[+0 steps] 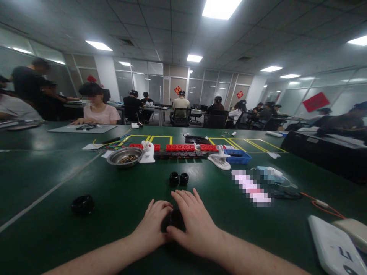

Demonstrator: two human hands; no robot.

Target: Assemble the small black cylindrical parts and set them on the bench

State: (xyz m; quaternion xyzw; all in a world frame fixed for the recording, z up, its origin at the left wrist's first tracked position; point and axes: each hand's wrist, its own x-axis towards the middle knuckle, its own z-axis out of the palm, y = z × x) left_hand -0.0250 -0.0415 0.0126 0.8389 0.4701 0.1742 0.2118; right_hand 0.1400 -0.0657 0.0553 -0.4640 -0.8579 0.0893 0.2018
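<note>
My left hand (pixel 155 222) and my right hand (pixel 195 222) come together low in the middle of the head view, with their fingers curved around a black round piece (pixel 175 220). Much of that piece is hidden by the fingers, so its exact kind does not show. Just beyond the fingertips, two smaller black ribbed rings stand side by side, a left ring (pixel 174 179) and a right ring (pixel 184 179). Away to the left lies a glossy black ring-shaped piece (pixel 83 205), apart from both hands.
Across the green table (pixel 46 168) stand a metal bowl (pixel 114 159) of small parts, two white clips, red strips (pixel 180 147) and a blue tray (pixel 243 158). On the right are cables and a white device (pixel 329 240). A person (pixel 99 112) sits opposite.
</note>
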